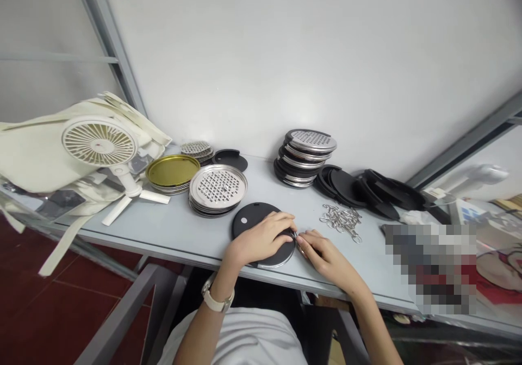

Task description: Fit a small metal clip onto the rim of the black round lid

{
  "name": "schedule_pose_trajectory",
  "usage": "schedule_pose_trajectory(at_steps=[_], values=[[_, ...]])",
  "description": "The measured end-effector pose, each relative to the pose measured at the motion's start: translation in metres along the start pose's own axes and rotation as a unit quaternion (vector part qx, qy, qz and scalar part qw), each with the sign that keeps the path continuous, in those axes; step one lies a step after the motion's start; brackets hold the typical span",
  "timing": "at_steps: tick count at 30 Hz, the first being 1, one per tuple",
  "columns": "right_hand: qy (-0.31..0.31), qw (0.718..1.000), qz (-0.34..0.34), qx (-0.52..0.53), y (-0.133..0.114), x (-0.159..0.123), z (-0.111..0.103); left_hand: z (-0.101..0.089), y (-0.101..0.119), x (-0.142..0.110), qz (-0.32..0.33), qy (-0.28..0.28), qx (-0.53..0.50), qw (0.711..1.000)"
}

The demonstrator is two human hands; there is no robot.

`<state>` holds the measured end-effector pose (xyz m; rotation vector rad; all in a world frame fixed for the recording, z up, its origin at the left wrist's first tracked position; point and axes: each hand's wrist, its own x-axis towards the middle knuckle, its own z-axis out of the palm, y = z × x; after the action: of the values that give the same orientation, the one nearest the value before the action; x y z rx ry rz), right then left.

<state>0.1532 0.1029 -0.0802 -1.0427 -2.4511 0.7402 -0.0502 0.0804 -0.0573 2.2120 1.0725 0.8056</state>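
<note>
A black round disc [250, 216] with a silver rim lies flat at the table's near edge. My left hand [261, 238] rests on top of it with the fingers curled and pressing down; a white watch is on that wrist. My right hand [324, 252] is at the disc's right edge, its fingertips pinched on a small metal ring that is hard to make out. The two hands' fingertips almost meet there. A loose heap of metal ring clips [341, 219] lies just beyond my right hand.
A stack of perforated metal discs [217, 189], gold lids [173, 171], and a white desk fan [99, 143] on a cloth bag stand to the left. Stacked assembled discs [305, 157] and black plastic covers [367, 186] line the back right. A grey table [171, 229] meets a white wall.
</note>
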Motion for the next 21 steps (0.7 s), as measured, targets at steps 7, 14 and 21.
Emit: schedule_pose_trajectory(at_steps=[7,14,21], values=[[0.0,1.0,-0.004,-0.009,-0.0008,0.0006,0.0002,-0.0015,0.0017,0.001,0.015,-0.007,0.003,1.0],[0.001,1.0,-0.006,-0.015,-0.0033,0.0009,-0.0017,-0.0013,0.0024,0.0013,0.012,-0.008,0.002,1.0],[0.0,1.0,-0.007,-0.018,-0.003,-0.0007,-0.0029,-0.0011,0.0022,0.0019,0.022,-0.008,0.007,1.0]])
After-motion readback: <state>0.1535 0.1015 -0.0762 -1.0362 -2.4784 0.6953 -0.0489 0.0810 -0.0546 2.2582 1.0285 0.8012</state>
